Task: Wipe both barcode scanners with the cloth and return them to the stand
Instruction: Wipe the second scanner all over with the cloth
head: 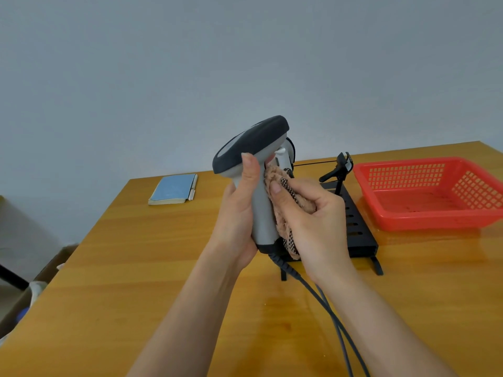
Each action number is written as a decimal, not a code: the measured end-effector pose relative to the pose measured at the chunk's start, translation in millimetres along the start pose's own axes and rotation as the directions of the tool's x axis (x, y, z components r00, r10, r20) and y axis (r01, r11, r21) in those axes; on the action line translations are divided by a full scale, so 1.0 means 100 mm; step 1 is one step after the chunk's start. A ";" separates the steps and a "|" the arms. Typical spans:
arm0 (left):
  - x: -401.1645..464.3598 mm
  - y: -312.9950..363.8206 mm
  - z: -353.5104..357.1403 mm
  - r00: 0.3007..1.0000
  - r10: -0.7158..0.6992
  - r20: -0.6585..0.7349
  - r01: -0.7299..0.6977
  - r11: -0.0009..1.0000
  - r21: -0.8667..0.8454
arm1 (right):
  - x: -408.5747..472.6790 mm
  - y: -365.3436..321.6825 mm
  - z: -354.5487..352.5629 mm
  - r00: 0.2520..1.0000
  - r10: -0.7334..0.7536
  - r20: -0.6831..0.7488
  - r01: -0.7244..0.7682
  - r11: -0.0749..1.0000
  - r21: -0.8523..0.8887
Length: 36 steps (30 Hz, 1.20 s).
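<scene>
Wooden table [136, 268]: notebook [172, 189], red basket [408, 221].

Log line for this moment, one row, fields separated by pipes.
step: wiping scanner | left hand: holds scanner by handle, upright | right hand: presses cloth on handle | stand: behind hands | second scanner: partly hidden

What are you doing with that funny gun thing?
A person is cleaning a barcode scanner. The left hand grips its grey handle and holds it up over the table. The right hand presses a fluffy cloth against the handle. The black stand waits behind, beside a red basket. A second scanner seems to sit behind the first, mostly hidden.
</scene>
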<state>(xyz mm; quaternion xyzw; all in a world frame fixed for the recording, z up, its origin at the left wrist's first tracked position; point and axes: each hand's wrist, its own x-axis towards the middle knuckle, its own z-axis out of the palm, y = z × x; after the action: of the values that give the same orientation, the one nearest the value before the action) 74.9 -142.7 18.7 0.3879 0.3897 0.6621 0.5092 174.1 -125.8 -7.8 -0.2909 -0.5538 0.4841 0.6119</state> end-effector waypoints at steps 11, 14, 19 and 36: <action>-0.01 0.00 -0.06 1.000 -0.027 0.012 0.026 0.994 0.102 | 0.10 -0.01 0.03 0.997 0.014 0.078 -0.015 1.000 0.015; 0.02 0.01 -0.07 0.998 -0.004 -0.066 0.010 0.996 0.094 | 0.03 -0.01 0.03 0.994 0.047 0.100 -0.053 0.997 0.055; 0.02 -0.02 -0.07 0.998 0.002 -0.063 0.001 0.998 0.057 | -0.06 0.00 0.08 0.996 0.028 0.088 -0.036 0.995 0.091; 0.04 -0.05 -0.08 0.995 0.075 -0.071 -0.070 0.995 0.076 | -0.02 0.03 0.04 0.988 0.116 0.097 -0.129 0.982 0.137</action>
<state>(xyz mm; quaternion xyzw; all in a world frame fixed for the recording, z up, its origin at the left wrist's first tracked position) 68.8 -138.6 12.0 0.3956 0.4181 0.6792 0.4554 170.0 -127.1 -10.4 -0.2580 -0.5253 0.5719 0.5749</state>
